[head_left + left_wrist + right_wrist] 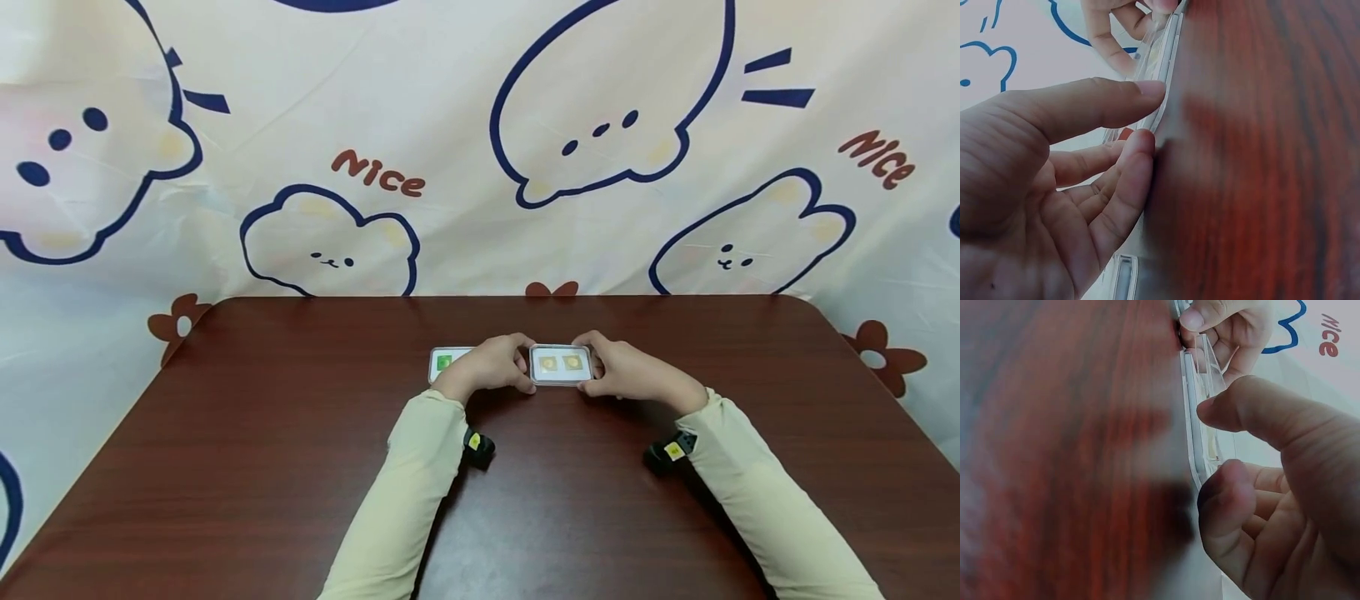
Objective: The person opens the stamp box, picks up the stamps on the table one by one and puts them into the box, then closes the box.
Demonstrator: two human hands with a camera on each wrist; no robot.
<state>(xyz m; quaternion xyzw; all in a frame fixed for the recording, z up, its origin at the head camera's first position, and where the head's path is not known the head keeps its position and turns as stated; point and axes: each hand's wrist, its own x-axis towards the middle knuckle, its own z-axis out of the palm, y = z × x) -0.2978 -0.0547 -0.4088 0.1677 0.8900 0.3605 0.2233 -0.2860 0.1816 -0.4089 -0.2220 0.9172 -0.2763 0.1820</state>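
A clear flat plastic case (561,367) with a white insert and two gold-coloured squares lies on the brown table between the hands. My left hand (491,363) holds its left end, thumb at the near edge and fingers at the far side. At the right end, my right hand (626,371) grips the case with thumb and fingertips. In the right wrist view, the clear lid (1213,370) stands at a slant over the base (1192,419), raised toward the left hand. A second clear case (446,360), showing a green square, lies partly hidden behind the left hand.
The brown wooden table (360,467) ends at a far edge just beyond the cases. Behind it hangs a white cloth (457,242) printed with cartoon shapes. Black wrist cameras (480,448) sit below both hands, close over the tabletop.
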